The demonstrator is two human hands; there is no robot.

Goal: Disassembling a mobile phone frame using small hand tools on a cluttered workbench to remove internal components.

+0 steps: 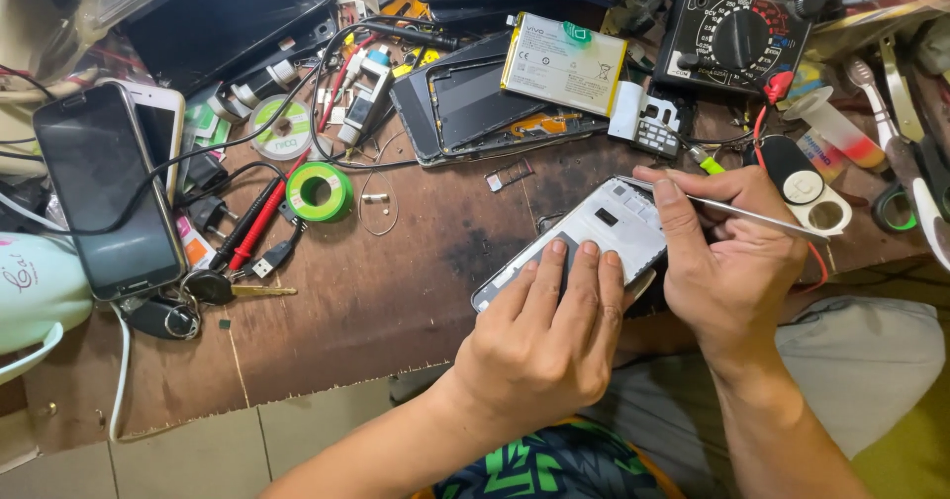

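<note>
In the head view, the left hand (539, 346) presses flat, fingers extended, on the opened phone (584, 247) at the near edge of the surface (376, 301), while the right hand (727, 262) pinches thin tweezers (752, 214). Firm pressure and a low tool angle seem wise. The brown surface is cluttered with a multimeter (737, 29), a loose battery (564, 64) and a green solder reel (319, 190).

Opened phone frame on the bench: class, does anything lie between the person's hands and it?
Nothing visible does. The left hand presses its fingers flat on the opened phone frame, and the right hand holds thin metal tweezers at its top edge.
</note>
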